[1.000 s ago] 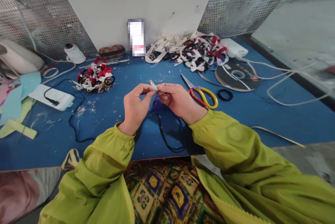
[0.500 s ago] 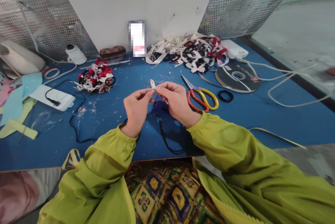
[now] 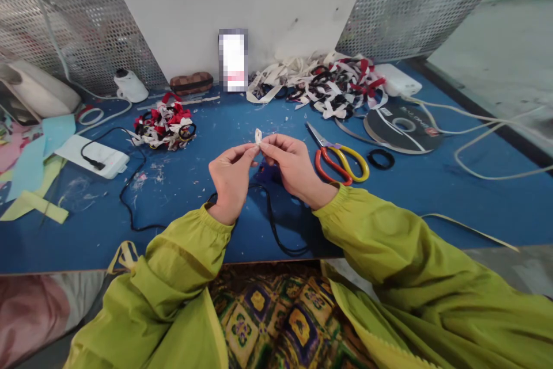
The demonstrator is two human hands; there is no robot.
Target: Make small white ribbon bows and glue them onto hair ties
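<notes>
A small loop of white ribbon (image 3: 258, 136) stands up between my fingertips above the table. My left hand (image 3: 233, 176) pinches its lower end from the left, thumb against forefinger. From the right, my right hand (image 3: 291, 167) pinches the same spot, and the fingertips of both hands meet. Below and behind the hands lies a dark blue object (image 3: 268, 174), mostly hidden, with a black cord by it. Scissors (image 3: 339, 157) with one red and one yellow handle rest right of my right hand, their blades apart. A black hair tie (image 3: 381, 159) lies beside them.
On the blue table (image 3: 207, 173), a pile of ribbon pieces (image 3: 328, 84) lies at the back, a smaller pile (image 3: 164, 124) at left. A ribbon spool (image 3: 401, 127), white power strip (image 3: 93, 156), blurred phone (image 3: 233, 61) and brown pouch (image 3: 191, 83) surround the hands. Cables cross both sides.
The whole view has shifted slightly, so things appear farther right. Both hands keep their pinch on the white ribbon, and its loop has turned a little more upright.
</notes>
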